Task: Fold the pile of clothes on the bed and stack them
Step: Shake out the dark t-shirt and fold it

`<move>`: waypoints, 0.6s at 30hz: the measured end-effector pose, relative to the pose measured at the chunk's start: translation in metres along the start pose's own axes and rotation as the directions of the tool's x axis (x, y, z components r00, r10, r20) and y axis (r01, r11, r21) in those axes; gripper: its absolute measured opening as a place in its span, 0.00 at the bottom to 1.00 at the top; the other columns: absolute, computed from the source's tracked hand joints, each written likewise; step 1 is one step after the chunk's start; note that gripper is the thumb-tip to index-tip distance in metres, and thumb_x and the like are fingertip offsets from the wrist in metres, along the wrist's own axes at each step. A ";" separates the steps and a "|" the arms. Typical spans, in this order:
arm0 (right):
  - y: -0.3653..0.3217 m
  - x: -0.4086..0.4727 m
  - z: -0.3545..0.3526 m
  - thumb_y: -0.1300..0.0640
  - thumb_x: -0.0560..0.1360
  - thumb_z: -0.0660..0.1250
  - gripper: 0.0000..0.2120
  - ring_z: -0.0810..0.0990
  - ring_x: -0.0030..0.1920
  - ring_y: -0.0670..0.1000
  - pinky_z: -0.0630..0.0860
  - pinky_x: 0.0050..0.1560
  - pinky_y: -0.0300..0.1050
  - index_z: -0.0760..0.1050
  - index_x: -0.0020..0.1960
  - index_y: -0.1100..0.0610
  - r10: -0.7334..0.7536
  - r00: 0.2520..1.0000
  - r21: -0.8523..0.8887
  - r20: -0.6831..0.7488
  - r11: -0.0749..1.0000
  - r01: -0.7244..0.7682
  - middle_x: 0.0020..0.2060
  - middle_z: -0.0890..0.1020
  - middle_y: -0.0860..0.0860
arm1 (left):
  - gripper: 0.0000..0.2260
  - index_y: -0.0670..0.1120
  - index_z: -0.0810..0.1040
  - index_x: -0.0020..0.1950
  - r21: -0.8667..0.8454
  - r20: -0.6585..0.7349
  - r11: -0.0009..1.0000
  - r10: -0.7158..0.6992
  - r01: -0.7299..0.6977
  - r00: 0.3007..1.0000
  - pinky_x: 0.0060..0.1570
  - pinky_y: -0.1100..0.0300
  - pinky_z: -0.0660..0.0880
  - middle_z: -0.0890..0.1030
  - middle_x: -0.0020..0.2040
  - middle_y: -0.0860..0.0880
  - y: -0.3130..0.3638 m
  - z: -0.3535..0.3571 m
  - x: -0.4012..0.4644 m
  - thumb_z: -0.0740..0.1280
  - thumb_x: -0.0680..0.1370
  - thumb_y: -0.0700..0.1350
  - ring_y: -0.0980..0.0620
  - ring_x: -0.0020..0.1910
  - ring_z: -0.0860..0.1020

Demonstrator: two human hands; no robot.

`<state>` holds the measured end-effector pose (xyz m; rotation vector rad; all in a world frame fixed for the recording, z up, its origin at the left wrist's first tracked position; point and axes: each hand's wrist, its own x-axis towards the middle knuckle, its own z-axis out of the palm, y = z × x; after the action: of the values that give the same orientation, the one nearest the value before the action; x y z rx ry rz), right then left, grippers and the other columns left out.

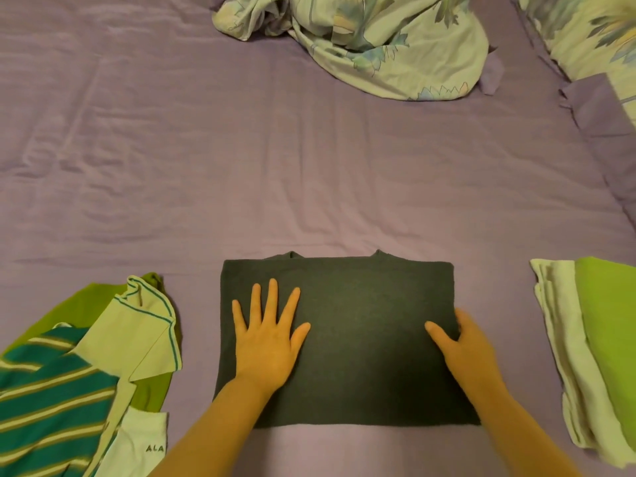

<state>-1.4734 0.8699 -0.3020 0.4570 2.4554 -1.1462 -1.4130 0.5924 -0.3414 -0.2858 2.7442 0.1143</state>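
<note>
A dark grey shirt [361, 304] lies folded into a rectangle on the purple bed sheet [275, 166], collar at the far edge. My left hand [266, 333] rests flat on its left half, fingers spread. My right hand [463, 342] grips the shirt's right edge, thumb on top and fingers tucked under the fold. At the lower left lies an unfolded pile [75, 373]: a teal striped shirt, a pale shirt with teal trim and a green garment beneath. At the right sits a stack of folded clothes [585, 356], a pale piece with a bright green one on top.
A crumpled floral duvet [361, 43] lies at the far middle of the bed. A floral pillow [592, 36] sits at the top right, beside the purple bed edge [605, 132]. Wrinkled sheet stretches between the duvet and the grey shirt.
</note>
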 end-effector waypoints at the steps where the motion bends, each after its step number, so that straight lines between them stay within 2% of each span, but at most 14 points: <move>1: -0.008 -0.004 -0.001 0.56 0.77 0.65 0.24 0.74 0.61 0.56 0.70 0.58 0.47 0.64 0.72 0.57 -0.049 0.999 0.013 0.012 0.999 0.049 0.64 0.75 0.54 | 0.29 0.58 0.39 0.76 -0.045 0.019 0.999 -0.024 0.025 1.000 0.73 0.39 0.38 0.43 0.79 0.47 0.003 -0.006 0.000 0.38 0.78 0.66 0.43 0.77 0.39; 3: -0.028 -0.014 0.004 0.58 0.77 0.65 0.26 0.76 0.56 0.47 0.70 0.55 0.36 0.62 0.73 0.52 -0.144 0.987 0.065 0.073 0.988 0.139 0.60 0.75 0.45 | 0.26 0.55 0.51 0.78 -0.283 -0.003 0.958 -0.057 0.054 0.998 0.74 0.45 0.42 0.51 0.79 0.48 0.012 -0.022 -0.004 0.48 0.81 0.61 0.46 0.78 0.45; 4: -0.039 -0.019 0.010 0.60 0.77 0.66 0.28 0.76 0.53 0.40 0.70 0.51 0.29 0.60 0.73 0.49 -0.191 0.974 0.098 0.118 0.979 0.180 0.57 0.74 0.41 | 0.24 0.52 0.58 0.77 -0.450 -0.040 0.892 -0.069 0.044 0.997 0.75 0.48 0.47 0.58 0.78 0.49 0.018 -0.031 -0.009 0.52 0.82 0.58 0.48 0.77 0.51; 5: -0.050 -0.025 0.018 0.62 0.77 0.66 0.30 0.77 0.48 0.35 0.71 0.47 0.24 0.58 0.73 0.47 -0.230 0.960 0.124 0.160 0.969 0.211 0.55 0.73 0.37 | 0.22 0.51 0.62 0.75 -0.635 -0.053 0.772 -0.085 0.032 0.995 0.74 0.53 0.52 0.63 0.76 0.49 0.023 -0.041 -0.013 0.55 0.82 0.55 0.51 0.76 0.57; 6: -0.060 -0.030 0.028 0.63 0.76 0.66 0.32 0.78 0.45 0.33 0.72 0.43 0.23 0.56 0.73 0.46 -0.259 0.946 0.133 0.194 0.963 0.237 0.53 0.73 0.36 | 0.20 0.51 0.65 0.74 -0.811 -0.010 0.583 -0.091 0.045 0.996 0.73 0.57 0.57 0.67 0.74 0.50 0.027 -0.051 -0.017 0.56 0.82 0.53 0.53 0.73 0.62; 7: -0.071 -0.035 0.040 0.64 0.76 0.66 0.33 0.78 0.43 0.35 0.73 0.41 0.25 0.56 0.74 0.46 -0.283 0.934 0.124 0.218 0.957 0.261 0.52 0.73 0.39 | 0.19 0.52 0.66 0.73 -0.934 0.084 0.344 -0.060 0.100 0.995 0.72 0.58 0.60 0.69 0.72 0.51 0.030 -0.061 -0.022 0.57 0.82 0.52 0.55 0.71 0.66; 8: -0.082 -0.041 0.054 0.64 0.76 0.66 0.34 0.78 0.41 0.38 0.73 0.41 0.26 0.55 0.75 0.47 -0.301 0.925 0.106 0.234 0.953 0.284 0.53 0.73 0.44 | 0.18 0.54 0.67 0.72 -0.981 0.169 0.103 0.015 0.167 0.986 0.71 0.56 0.64 0.71 0.71 0.52 0.031 -0.070 -0.027 0.57 0.82 0.53 0.56 0.68 0.69; 9: -0.092 -0.047 0.068 0.64 0.76 0.66 0.34 0.76 0.41 0.40 0.73 0.40 0.27 0.54 0.76 0.48 -0.310 0.918 0.092 0.246 0.951 0.297 0.54 0.72 0.47 | 0.18 0.56 0.67 0.71 -0.973 0.215 -0.072 0.087 0.221 0.973 0.68 0.54 0.69 0.73 0.69 0.52 0.029 -0.076 -0.030 0.56 0.81 0.55 0.55 0.66 0.72; 11: -0.111 -0.059 0.097 0.63 0.76 0.66 0.35 0.75 0.45 0.39 0.73 0.42 0.27 0.53 0.77 0.49 -0.319 0.910 0.097 0.264 0.948 0.303 0.57 0.70 0.47 | 0.20 0.55 0.70 0.69 -0.927 0.222 -0.274 0.154 0.257 0.963 0.60 0.54 0.76 0.79 0.63 0.51 0.016 -0.079 -0.031 0.56 0.79 0.59 0.52 0.61 0.78; 14: -0.126 -0.076 0.137 0.62 0.76 0.65 0.35 0.76 0.53 0.46 0.76 0.53 0.37 0.52 0.77 0.51 -0.339 0.892 0.122 0.299 0.941 0.317 0.63 0.69 0.51 | 0.24 0.53 0.72 0.67 -0.863 0.238 -0.437 0.090 0.253 0.967 0.53 0.56 0.78 0.82 0.58 0.51 -0.015 -0.075 -0.030 0.54 0.77 0.62 0.52 0.58 0.80; 16: -0.129 -0.083 0.158 0.62 0.76 0.66 0.36 0.77 0.50 0.46 0.76 0.53 0.39 0.51 0.77 0.51 -0.346 0.874 0.100 0.340 0.938 0.332 0.66 0.66 0.51 | 0.26 0.53 0.71 0.69 -0.850 0.277 -0.454 0.047 0.267 0.960 0.52 0.57 0.78 0.81 0.61 0.51 -0.036 -0.068 -0.028 0.51 0.77 0.63 0.52 0.59 0.79; 18: -0.130 -0.087 0.176 0.62 0.75 0.67 0.38 0.76 0.44 0.44 0.76 0.50 0.36 0.49 0.78 0.51 -0.344 0.853 0.077 0.392 0.936 0.343 0.69 0.63 0.50 | 0.26 0.54 0.71 0.69 -0.866 0.296 -0.416 0.020 0.277 0.955 0.52 0.59 0.76 0.79 0.63 0.52 -0.056 -0.059 -0.028 0.49 0.78 0.64 0.52 0.61 0.78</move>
<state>-1.4184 0.6426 -0.2792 -0.2194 2.2155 -1.2349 -1.3972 0.5359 -0.2786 -0.9580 1.3450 2.4141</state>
